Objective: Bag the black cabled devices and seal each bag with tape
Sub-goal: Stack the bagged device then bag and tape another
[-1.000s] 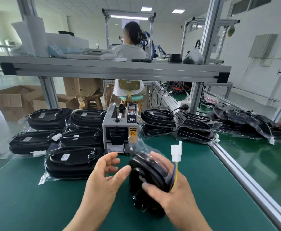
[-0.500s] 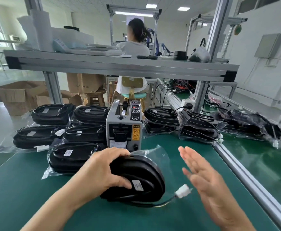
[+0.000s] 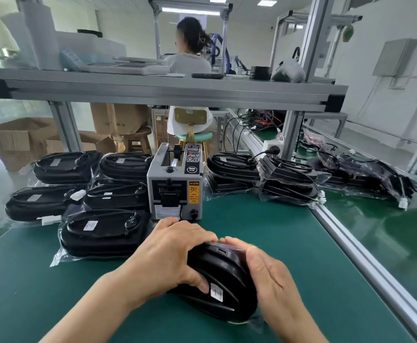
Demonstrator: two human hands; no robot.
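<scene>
Device (image 3: pixel 223 285) is lying on the table (image 3: pixel 289 243) just in front of the tape dispenser (image 3: pixel 175 189), seemingly already inside its clear bag (image 3: pixel 257 323), film showing at the near right; cable not visible. Left hand (image 3: pixel 167 253) is gripping it, fingers curled over the top, likely pinning it, while the right hand (image 3: pixel 269 276) is pressing straight-fingered against its flank, grasping nothing, probably smoothing film for taping. Bagged units (image 3: pixel 103 233) are lying left of the dispenser, and more units (image 3: pixel 286 179) are piling to its right.
</scene>
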